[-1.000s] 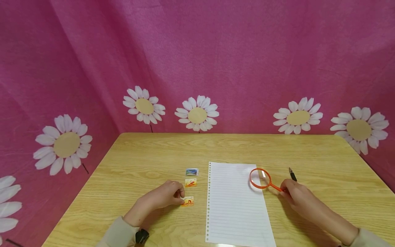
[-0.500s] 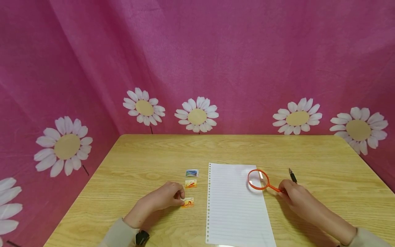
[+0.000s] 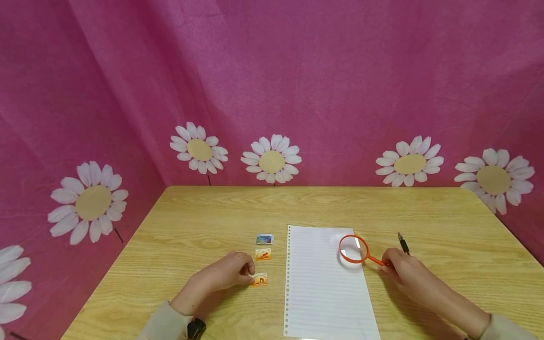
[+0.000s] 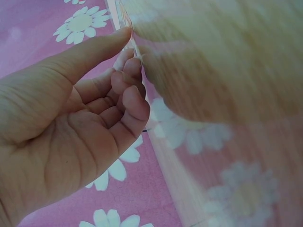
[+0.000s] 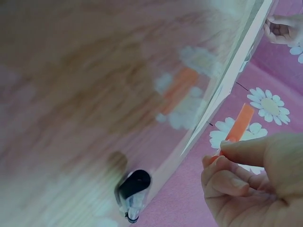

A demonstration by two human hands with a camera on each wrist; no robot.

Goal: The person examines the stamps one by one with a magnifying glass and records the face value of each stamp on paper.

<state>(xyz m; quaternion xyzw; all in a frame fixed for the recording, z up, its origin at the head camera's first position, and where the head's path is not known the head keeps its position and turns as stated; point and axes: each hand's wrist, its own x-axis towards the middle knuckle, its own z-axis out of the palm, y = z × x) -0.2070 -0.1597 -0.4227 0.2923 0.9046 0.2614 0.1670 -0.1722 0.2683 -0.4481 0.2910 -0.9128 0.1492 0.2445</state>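
Note:
In the head view my left hand [image 3: 229,272] holds the left edge of an orange-and-yellow stamp [image 3: 261,279] with its thumb and curled fingers. The stamp lies on the table. Above it in a column lie another yellow stamp [image 3: 263,254] and a blue-green stamp [image 3: 265,239]. My right hand [image 3: 408,269] pinches the handle of an orange-rimmed magnifying glass [image 3: 367,254], whose lens is over the right edge of a lined sheet of paper [image 3: 327,293]. In the right wrist view, thumb and fingers grip the orange handle [image 5: 240,124]. The left wrist view shows the left hand [image 4: 94,109] at the tabletop.
A black pen [image 3: 403,243] lies just beyond my right hand, partly hidden by it. The wood-grain table [image 3: 212,208] reflects the hands in the wrist views. A pink curtain [image 3: 323,85] with daisies hangs behind and to the sides.
The magnifying glass has shifted slightly left over the paper, with the right hand following a little. The left hand and stamps keep their places; the view has tilted slightly.

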